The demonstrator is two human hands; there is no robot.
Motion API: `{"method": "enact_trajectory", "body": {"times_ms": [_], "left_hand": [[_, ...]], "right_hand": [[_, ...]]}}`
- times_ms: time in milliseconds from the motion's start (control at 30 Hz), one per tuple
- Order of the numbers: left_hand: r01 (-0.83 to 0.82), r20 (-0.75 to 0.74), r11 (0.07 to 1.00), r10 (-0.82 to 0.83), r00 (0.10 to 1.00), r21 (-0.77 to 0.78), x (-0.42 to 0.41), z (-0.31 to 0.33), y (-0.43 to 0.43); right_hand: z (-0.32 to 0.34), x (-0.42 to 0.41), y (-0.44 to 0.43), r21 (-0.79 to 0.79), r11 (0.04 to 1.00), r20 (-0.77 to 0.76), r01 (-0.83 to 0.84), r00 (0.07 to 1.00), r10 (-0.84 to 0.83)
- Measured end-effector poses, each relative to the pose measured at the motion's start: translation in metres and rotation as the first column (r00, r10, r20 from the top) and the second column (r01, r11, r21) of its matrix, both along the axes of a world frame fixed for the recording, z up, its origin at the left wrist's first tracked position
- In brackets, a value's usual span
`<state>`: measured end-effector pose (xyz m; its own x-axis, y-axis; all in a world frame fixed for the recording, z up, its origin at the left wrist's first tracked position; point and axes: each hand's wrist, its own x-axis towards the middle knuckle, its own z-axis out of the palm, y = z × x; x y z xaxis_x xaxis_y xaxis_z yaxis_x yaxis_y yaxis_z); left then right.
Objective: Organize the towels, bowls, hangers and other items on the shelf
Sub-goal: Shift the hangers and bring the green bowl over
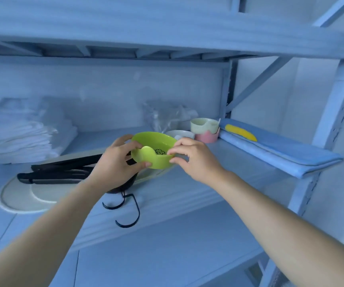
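A lime-green bowl (156, 141) with a small drawing inside is held above the shelf (187, 189), tilted toward me. My left hand (115, 164) grips its near left rim, thumb under the edge. My right hand (193, 158) pinches the right rim. Black hangers (63, 170) lie on the shelf under my left hand, their hooks (127, 212) over the front edge. White folded towels (24, 135) are stacked at the back left. A pale green cup (203, 124) sits in a pink bowl (207, 137), next to a white bowl (179, 133).
A cream tray (19, 197) lies under the hangers at the left. A folded blue towel (280, 150) with a yellow mark lies at the right end. Crumpled clear plastic (160, 114) sits at the back. Shelf uprights and a diagonal brace stand at the right.
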<state>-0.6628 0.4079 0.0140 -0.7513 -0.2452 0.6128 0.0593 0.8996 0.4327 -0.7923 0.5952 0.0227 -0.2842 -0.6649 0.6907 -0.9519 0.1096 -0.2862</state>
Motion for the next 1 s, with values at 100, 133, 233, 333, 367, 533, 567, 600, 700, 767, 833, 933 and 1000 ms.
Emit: {"method": "enact_trajectory", "body": {"times_ms": [100,133,233,333,367,533,567,600,700,767,833,933,1000], "left_hand": [[0.028,-0.013,0.998,-0.029,1.0,-0.054,-0.055,0.007,-0.002],[0.028,-0.012,0.997,-0.029,1.0,-0.076,-0.072,0.009,-0.004],[0.013,-0.016,0.995,-0.015,1.0,-0.103,-0.12,0.016,-0.011],[-0.002,-0.035,0.997,-0.001,0.999,-0.077,-0.163,0.022,-0.019],[-0.006,-0.046,0.997,0.002,0.999,-0.074,-0.175,0.024,-0.023],[-0.045,0.013,0.992,0.047,0.999,-0.115,-0.215,0.02,-0.038],[-0.059,0.033,0.992,0.063,0.997,-0.114,-0.219,0.018,-0.041],[-0.073,0.049,0.991,0.078,0.996,-0.109,-0.224,0.015,-0.044],[-0.116,0.07,0.987,0.124,0.99,-0.108,-0.236,0.01,-0.048],[-0.141,0.077,0.984,0.149,0.986,-0.105,-0.242,0.006,-0.048],[-0.162,0.093,0.982,0.171,0.981,-0.097,-0.247,0.0,-0.049],[-0.175,0.125,0.98,0.186,0.975,-0.097,-0.251,-0.01,-0.05],[-0.175,0.134,0.979,0.188,0.973,-0.103,-0.253,-0.014,-0.05]], "right_hand": [[0.006,-0.049,0.002,-0.004,0.999,-0.038,0.048,0.998,-0.048],[0.008,-0.066,0.001,-0.002,0.999,-0.041,0.054,0.998,-0.054],[0.021,-0.111,-0.007,0.024,0.996,-0.038,0.086,0.996,-0.085],[0.031,-0.151,-0.018,0.037,0.997,-0.051,0.074,0.996,-0.072],[0.034,-0.163,-0.022,0.042,0.995,-0.056,0.086,0.995,-0.084],[0.031,-0.212,-0.043,0.118,0.987,-0.058,0.106,0.993,-0.1],[0.03,-0.219,-0.047,0.144,0.984,-0.063,0.102,0.994,-0.094],[0.028,-0.224,-0.05,0.157,0.983,-0.067,0.099,0.994,-0.09],[0.024,-0.239,-0.059,0.153,0.983,-0.071,0.099,0.993,-0.089],[0.022,-0.247,-0.063,0.165,0.982,-0.066,0.093,0.994,-0.083],[0.019,-0.255,-0.066,0.194,0.978,-0.073,0.082,0.995,-0.069],[0.013,-0.265,-0.069,0.232,0.971,-0.067,0.05,0.997,-0.036],[0.009,-0.268,-0.07,0.244,0.969,-0.056,0.026,0.998,-0.013]]}}
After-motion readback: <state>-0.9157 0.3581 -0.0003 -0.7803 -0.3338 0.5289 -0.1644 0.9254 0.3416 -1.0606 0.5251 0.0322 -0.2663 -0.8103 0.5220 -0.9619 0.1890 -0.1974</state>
